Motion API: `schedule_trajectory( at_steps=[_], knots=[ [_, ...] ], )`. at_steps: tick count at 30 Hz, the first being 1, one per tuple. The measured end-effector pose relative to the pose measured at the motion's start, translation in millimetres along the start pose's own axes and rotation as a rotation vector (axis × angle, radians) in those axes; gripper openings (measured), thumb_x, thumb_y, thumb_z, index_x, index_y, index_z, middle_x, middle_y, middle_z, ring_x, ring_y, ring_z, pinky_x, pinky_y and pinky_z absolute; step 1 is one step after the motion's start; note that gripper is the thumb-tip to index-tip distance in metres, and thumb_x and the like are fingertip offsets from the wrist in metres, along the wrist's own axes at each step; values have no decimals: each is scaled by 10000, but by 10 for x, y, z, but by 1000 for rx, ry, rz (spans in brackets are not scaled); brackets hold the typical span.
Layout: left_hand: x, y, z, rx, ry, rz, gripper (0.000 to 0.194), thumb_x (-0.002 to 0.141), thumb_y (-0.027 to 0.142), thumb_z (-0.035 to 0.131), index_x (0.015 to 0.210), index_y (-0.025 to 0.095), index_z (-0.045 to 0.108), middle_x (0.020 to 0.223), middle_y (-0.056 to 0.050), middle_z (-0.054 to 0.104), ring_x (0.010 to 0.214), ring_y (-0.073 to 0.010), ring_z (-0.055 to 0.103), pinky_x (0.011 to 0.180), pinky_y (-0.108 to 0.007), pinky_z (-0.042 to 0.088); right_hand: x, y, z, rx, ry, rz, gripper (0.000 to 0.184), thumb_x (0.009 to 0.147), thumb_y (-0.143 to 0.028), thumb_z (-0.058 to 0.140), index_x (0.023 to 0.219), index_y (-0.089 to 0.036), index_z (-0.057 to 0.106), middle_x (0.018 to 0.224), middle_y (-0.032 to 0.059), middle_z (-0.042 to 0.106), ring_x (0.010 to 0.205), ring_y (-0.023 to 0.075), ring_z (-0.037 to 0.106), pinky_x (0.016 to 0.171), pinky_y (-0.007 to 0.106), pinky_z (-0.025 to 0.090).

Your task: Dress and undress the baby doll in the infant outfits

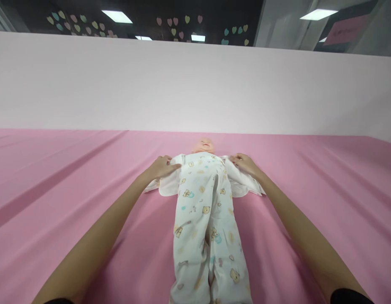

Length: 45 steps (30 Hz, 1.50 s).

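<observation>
A baby doll (204,145) lies on its back on a pink sheet (71,190), head away from me. It wears a white printed sleepsuit (205,219) with bear patterns, legs stretching toward me. My left hand (161,166) rests on the left sleeve by the doll's shoulder, fingers curled onto the cloth. On the opposite shoulder, my right hand (244,164) presses the right sleeve with its fingers bent over the fabric. Both sleeves spread out sideways under my hands.
The pink sheet covers the whole surface, with long folds running across it. A pale pink wall panel (195,84) stands behind the doll's head. Above it are dark glass with heart stickers (179,21) and ceiling lights.
</observation>
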State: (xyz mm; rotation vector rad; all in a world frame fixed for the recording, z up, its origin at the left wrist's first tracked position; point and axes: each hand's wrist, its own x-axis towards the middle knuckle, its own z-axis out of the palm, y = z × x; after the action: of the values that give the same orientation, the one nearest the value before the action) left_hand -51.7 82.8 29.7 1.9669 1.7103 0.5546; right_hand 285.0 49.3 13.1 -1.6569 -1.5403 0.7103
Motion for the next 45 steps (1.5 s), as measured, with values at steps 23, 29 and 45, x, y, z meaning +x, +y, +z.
schedule_trajectory(
  at_steps=[23,29,45],
  knots=[
    [-724,-156,-35,-518,305,-100,177,751,363,490,734,191,455,683,-17,544,622,-160,539,532,-256,408,-1334,149,130,-951,-107,-426,250,876,-173,371,843,-146,617,868,93,620,793,202,555,683,302,356],
    [-958,42,-288,-895,283,-177,183,705,302,590,716,164,470,620,10,491,532,-109,485,510,-248,429,-1468,248,-8,-1066,-111,-396,313,883,-81,290,884,-122,600,889,104,610,795,206,541,748,320,369],
    [-1477,1013,122,166,-187,644,291,807,386,432,821,213,666,657,3,646,615,-153,575,564,-248,377,-1302,-423,-183,-779,-149,-186,179,803,-160,417,740,-168,584,816,49,632,761,153,545,604,240,313]
  ],
)
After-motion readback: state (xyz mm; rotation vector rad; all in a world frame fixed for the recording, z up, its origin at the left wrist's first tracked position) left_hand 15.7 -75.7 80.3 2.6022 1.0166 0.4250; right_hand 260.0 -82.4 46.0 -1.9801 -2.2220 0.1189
